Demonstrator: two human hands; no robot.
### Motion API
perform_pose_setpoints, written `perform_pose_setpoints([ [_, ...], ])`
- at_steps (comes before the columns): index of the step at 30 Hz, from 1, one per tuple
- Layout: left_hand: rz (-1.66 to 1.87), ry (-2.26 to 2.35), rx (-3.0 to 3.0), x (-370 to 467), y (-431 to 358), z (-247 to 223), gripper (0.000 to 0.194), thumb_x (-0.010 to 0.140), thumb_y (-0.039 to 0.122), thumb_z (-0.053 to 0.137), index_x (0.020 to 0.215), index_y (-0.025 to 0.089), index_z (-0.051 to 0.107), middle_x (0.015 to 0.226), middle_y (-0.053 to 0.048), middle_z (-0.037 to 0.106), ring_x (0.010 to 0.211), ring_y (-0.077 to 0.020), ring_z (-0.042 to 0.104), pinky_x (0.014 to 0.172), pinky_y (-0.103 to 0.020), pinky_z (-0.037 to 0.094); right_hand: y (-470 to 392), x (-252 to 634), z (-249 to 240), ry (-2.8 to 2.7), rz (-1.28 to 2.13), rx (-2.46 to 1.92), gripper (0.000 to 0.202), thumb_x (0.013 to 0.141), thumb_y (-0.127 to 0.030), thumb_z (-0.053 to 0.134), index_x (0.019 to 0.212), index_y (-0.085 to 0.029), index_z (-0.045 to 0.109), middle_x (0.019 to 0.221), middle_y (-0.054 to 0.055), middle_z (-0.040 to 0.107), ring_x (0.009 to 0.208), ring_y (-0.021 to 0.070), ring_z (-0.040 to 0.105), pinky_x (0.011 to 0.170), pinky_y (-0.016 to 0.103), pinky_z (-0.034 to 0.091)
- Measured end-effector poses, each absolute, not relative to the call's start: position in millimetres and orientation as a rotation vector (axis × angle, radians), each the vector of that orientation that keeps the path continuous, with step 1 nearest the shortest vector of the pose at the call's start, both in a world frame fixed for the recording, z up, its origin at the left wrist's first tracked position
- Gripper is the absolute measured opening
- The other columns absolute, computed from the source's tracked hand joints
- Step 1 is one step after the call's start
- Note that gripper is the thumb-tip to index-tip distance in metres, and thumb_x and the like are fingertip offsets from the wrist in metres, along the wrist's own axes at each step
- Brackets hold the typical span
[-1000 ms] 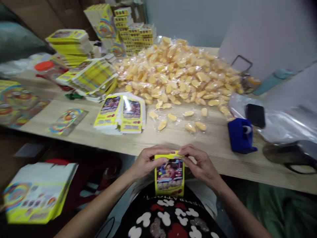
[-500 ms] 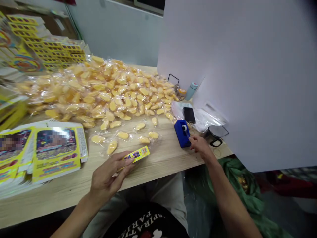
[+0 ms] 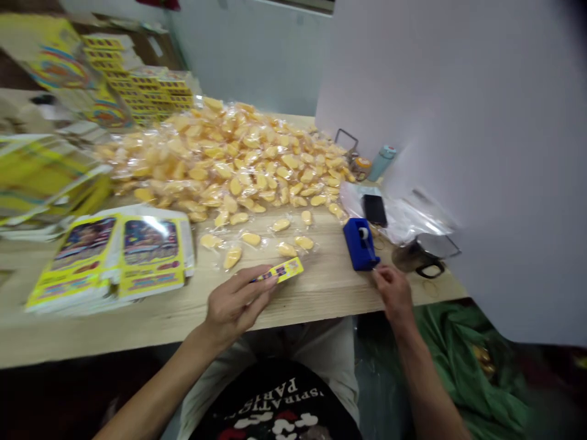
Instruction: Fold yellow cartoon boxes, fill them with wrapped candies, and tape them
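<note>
A small yellow printed box [image 3: 290,269] is held by my left hand [image 3: 238,299], with the thumb and fingers closed around its near end. My right hand [image 3: 393,292] is pinched at the front edge of a blue tape dispenser [image 3: 358,243]. Clear tape [image 3: 369,249] runs from the roll toward those fingertips; its end is hard to make out. Several yellow oval pieces in clear wrappers [image 3: 251,239] lie just beyond the box.
A large heap of wrapped yellow pieces [image 3: 247,159] covers the back of the table. Flat printed cartons [image 3: 151,253] lie left, with stacked boxes [image 3: 151,91] behind. Right of the dispenser are a phone [image 3: 375,211], a metal mug [image 3: 415,253] and a bottle [image 3: 382,162].
My right hand has drawn down and toward me to the dispenser's front edge, fingers still pinched. My left hand keeps hold of the box. The view has turned left.
</note>
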State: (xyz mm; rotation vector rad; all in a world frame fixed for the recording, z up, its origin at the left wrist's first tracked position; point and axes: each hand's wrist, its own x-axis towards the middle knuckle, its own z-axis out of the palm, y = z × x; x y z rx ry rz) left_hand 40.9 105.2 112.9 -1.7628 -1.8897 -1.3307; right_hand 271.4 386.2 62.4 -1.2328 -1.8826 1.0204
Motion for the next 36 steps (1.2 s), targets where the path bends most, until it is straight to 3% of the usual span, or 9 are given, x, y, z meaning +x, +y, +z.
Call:
perform_pose_setpoints([
  [3,-1.327,-1.864,-1.73,43,106,117,0.031,0.087,0.005,0.067,0.116,0.018,0.069,0.116,-0.013,0.073,0.104,-0.0195,0.073,0.086,-0.028,0.061,344,264,88,-1.967,1.044,-1.128,0.022,0.081,-0.043,0.067,0.082,-0.021,0.066,0.083,0.005,0.066,0.081,0.0209,0.062,0.075,0.035,0.053],
  [7,-1.34,-1.905,-1.666,47,105,117,0.023,0.087,0.008,0.069,0.108,0.017,0.062,0.107,-0.013,0.076,0.101,-0.0198,0.074,0.079,-0.026,0.062,274,236,131,-1.99,1.518,-0.681,0.016,0.093,-0.033,0.062,0.102,-0.022,0.069,0.071,-0.002,0.065,0.062,0.0137,0.059,0.061,0.027,0.049],
  [9,-1.361,-1.956,-1.61,50,103,114,0.023,0.088,0.011,0.069,0.106,0.018,0.057,0.106,-0.012,0.076,0.099,-0.0195,0.075,0.078,-0.026,0.062,247,217,144,-1.967,1.73,-0.554,0.031,0.095,-0.031,0.059,0.123,-0.023,0.067,0.068,-0.003,0.065,0.059,0.0128,0.058,0.059,0.026,0.05],
  [13,-1.458,-1.99,-1.533,54,100,103,0.036,0.088,0.015,0.07,0.118,0.02,0.05,0.11,-0.011,0.075,0.099,-0.0196,0.075,0.078,-0.027,0.062,224,187,148,-1.813,2.029,-0.525,0.064,0.094,-0.034,0.06,0.154,-0.021,0.041,0.065,-0.004,0.068,0.054,0.0125,0.059,0.057,0.028,0.054],
  [18,-1.408,-1.912,-1.666,53,97,100,0.036,0.089,0.013,0.068,0.121,0.018,0.054,0.113,-0.013,0.073,0.107,-0.0202,0.072,0.085,-0.03,0.062,218,171,140,-1.748,2.049,-0.698,0.08,0.089,-0.036,0.066,0.157,-0.013,0.032,0.06,-0.004,0.068,0.05,0.0136,0.059,0.054,0.028,0.054],
  [23,-1.402,-1.957,-1.804,49,96,115,0.031,0.092,0.01,0.062,0.122,0.019,0.064,0.121,-0.015,0.069,0.113,-0.0209,0.068,0.092,-0.035,0.059,216,170,133,-1.748,2.031,-0.678,0.079,0.089,-0.034,0.063,0.158,-0.018,0.029,0.059,-0.006,0.064,0.05,0.013,0.057,0.053,0.027,0.052],
  [29,-1.66,-2.138,-1.817,44,99,138,0.025,0.092,0.02,0.064,0.117,0.018,0.067,0.115,-0.014,0.071,0.106,-0.0224,0.069,0.09,-0.036,0.056,215,172,126,-1.843,1.915,-0.578,0.082,0.092,-0.024,0.056,0.162,-0.021,0.013,0.069,-0.005,0.065,0.065,0.0154,0.063,0.069,0.031,0.055],
  [33,-1.485,-2.225,-1.822,43,107,139,0.013,0.095,0.026,0.064,0.105,0.017,0.065,0.098,-0.008,0.072,0.086,-0.0174,0.067,0.078,-0.029,0.054,211,171,122,-1.848,1.887,-0.576,0.084,0.092,-0.023,0.056,0.162,-0.022,0.009,0.078,-0.002,0.07,0.068,0.0162,0.065,0.072,0.032,0.056],
  [36,-1.362,-2.13,-1.902,42,107,137,0.012,0.095,0.023,0.062,0.106,0.016,0.063,0.097,-0.008,0.071,0.087,-0.0176,0.067,0.078,-0.029,0.053,212,176,119,-1.852,1.914,-0.584,0.089,0.092,-0.024,0.056,0.162,-0.024,0.001,0.074,-0.004,0.07,0.061,0.0156,0.064,0.066,0.031,0.056],
])
